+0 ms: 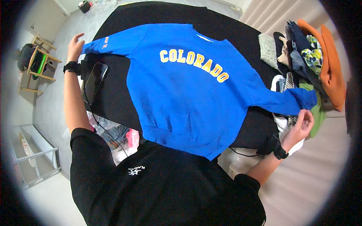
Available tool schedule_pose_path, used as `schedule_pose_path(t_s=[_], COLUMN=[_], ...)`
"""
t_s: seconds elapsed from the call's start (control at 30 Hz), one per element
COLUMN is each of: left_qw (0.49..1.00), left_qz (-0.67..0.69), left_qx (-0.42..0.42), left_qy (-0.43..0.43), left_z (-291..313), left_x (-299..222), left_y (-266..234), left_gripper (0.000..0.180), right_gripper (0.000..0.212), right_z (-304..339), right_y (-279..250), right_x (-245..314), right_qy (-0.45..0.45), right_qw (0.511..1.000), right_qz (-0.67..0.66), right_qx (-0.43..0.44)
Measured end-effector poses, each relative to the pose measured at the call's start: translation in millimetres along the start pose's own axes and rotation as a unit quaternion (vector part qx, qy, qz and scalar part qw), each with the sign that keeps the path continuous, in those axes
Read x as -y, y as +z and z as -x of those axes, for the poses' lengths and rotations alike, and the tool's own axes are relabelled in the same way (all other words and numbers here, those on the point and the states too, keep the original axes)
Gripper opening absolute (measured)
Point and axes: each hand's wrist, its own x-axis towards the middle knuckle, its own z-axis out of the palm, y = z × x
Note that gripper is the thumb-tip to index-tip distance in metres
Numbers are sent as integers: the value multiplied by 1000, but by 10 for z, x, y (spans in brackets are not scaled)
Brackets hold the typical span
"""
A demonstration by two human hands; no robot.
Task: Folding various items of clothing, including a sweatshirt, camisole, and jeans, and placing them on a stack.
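A blue long-sleeved sweatshirt (pixel 181 98) with yellow-and-white lettering lies spread front side up, its collar at the far side and its hem near my body. Both sleeves reach out to the sides. My left hand (pixel 75 48) is at the cuff of the left-lying sleeve, its fingers loosely bent and apart. By the other cuff, at its near edge, is my right hand (pixel 302 126), with thumb and fingers loosely curved and a gap between them. That sleeve end rests over part of a pile of clothes.
The sweatshirt lies on a black-covered table (pixel 111 81). A phone (pixel 95 81) with a cable sits at left. Stacked garments, including an orange one (pixel 332 71), fill the right side. More clothes (pixel 115 135) lie below the table's near-left edge. A wooden chair (pixel 39 62) stands far left.
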Motion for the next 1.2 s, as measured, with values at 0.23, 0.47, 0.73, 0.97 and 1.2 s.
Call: schedule_pose_path(t_s=[0.23,0.47,0.73,0.97,1.2], left_qw=[974,934,943,886,943], left_qz=[-31,39,216,439,278], left_qx=[96,244,128,18,-16], left_qy=[-204,-258,-220,-147,-183], left_z=[-17,-89,-14,-135,-97], left_x=[1003,1378,537,261,522], left_y=[142,88,114,-148,-345], left_gripper=[48,49,58,24,45], right_gripper=[13,8,9,9,11], right_z=[552,732,716,735,730], right_y=[306,432,422,422,417], right_x=[12,-373,-517,-539,-547], right_qy=[106,239,258,253,249], right_qw=[879,845,851,855,853], right_qz=[58,-60,-50,-58,-61], right_qx=[460,474,455,449,456])
